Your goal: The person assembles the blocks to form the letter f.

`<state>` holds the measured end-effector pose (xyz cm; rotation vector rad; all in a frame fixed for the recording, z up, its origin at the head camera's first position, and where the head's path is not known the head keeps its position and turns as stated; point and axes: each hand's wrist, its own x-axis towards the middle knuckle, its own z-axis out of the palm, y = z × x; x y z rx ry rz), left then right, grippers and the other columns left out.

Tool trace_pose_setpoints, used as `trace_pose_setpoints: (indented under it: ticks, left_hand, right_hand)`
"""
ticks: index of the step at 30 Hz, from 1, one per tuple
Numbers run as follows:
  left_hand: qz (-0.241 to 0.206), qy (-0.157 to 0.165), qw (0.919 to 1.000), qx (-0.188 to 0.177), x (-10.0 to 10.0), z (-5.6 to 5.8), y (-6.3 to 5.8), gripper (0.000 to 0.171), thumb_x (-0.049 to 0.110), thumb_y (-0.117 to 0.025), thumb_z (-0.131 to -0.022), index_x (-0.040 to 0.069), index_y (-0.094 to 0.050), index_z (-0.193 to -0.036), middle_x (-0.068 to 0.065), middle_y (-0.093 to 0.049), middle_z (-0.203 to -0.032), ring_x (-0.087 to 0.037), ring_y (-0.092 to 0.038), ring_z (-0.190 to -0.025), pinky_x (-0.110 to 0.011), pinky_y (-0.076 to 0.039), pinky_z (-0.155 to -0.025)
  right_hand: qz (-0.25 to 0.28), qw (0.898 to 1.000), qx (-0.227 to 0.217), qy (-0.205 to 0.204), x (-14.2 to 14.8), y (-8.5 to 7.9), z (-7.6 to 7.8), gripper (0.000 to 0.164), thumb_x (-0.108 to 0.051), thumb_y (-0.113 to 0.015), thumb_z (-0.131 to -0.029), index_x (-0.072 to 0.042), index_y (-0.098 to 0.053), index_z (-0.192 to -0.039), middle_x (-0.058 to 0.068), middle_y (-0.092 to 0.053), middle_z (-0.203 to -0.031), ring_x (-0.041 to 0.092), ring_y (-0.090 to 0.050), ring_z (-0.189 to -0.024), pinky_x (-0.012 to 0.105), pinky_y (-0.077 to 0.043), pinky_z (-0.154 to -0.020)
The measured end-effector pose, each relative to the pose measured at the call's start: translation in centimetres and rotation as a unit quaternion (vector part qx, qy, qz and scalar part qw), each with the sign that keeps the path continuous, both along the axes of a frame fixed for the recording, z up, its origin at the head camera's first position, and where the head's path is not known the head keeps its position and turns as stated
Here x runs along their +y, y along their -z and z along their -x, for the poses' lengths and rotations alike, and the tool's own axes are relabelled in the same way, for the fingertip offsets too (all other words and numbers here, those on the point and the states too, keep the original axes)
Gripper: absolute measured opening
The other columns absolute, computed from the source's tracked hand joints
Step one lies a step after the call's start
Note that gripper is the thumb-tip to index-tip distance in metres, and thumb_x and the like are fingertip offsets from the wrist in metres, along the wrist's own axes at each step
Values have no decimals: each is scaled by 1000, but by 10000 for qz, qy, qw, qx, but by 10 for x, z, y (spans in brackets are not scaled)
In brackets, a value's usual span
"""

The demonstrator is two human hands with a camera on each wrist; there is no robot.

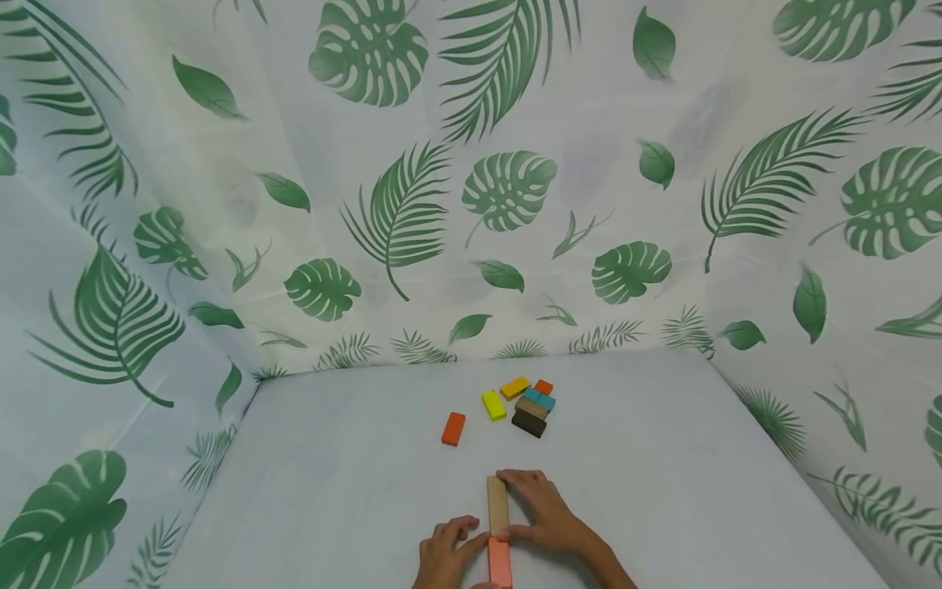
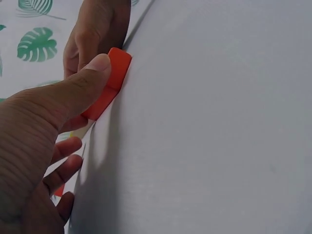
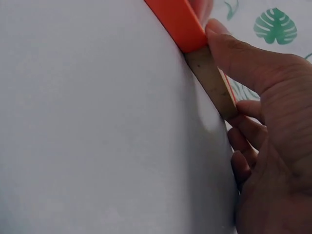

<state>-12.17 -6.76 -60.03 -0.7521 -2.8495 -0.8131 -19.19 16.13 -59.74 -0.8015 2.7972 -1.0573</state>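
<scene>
Hands (image 1: 444, 558) (image 1: 550, 517) in pinch: left on orange block (image 1: 500, 561), right on abutting tan block (image 1: 498, 503); ample tabletop (image 1: 331, 499) either side.

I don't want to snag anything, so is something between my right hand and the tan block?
Nothing visible; the right hand holds the tan block directly. The orange block in the left hand meets its near end without coming between them.

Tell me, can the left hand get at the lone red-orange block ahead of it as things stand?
Probably yes, once it lets go: the left hand pinches the salmon block, but the red-orange block lies apart from the block cluster, and nothing shows between it and that hand.
</scene>
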Motion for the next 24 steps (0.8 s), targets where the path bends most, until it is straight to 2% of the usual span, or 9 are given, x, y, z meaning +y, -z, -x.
trace_pose_setpoints:
  ticks: [5, 9, 14, 18, 24]
  left_hand:
    - [-6, -18, 10000, -24, 1, -1, 1, 67, 69, -54, -86, 16, -67, -126, -1, -48, -129, -10, -41, -102, -31, -31, -74]
    - [126, -95, 9995, 263, 2, -1, 3, 66, 69, -53, -87, 18, -68, -125, -2, -49, -131, -12, -42, -103, -32, -31, -74]
    - [285, -208, 9974, 623, 3, -4, 7, 64, 69, -52, -87, 20, -68, -124, -1, -49, -131, -12, -42, -103, -31, -31, -73]
    - [316, -266, 9962, 762, 3, -6, 10, 64, 69, -50, -88, 20, -69, -124, 0, -49, -130, -12, -42, -103, -29, -31, -73]
    - [251, -338, 9943, 980, 3, -8, 17, 62, 70, -51, -88, 23, -69, -124, 2, -49, -129, -10, -43, -102, -28, -32, -73]
  right_hand:
    - [129, 9995, 19, -274, 6, -5, 2, 80, -52, -74, -81, -13, -45, -144, 3, -53, -143, 22, -47, -118, 48, -41, -95]
    - [188, 9987, 229, -403, 8, -5, 2, 78, -49, -74, -82, -11, -45, -144, 4, -54, -142, 22, -47, -118, 45, -41, -94]
    - [180, 9989, 281, -330, 6, -2, 3, 78, -52, -72, -82, -13, -45, -144, 2, -55, -142, 20, -49, -115, 44, -42, -93]
    - [130, 9994, 204, -229, 4, 1, 3, 80, -55, -72, -81, -14, -45, -144, 2, -54, -142, 18, -49, -113, 42, -42, -91]
    - [126, 9992, 362, -108, 2, 3, 0, 79, -55, -72, -80, -15, -47, -143, 1, -56, -141, 16, -49, -111, 38, -42, -88]
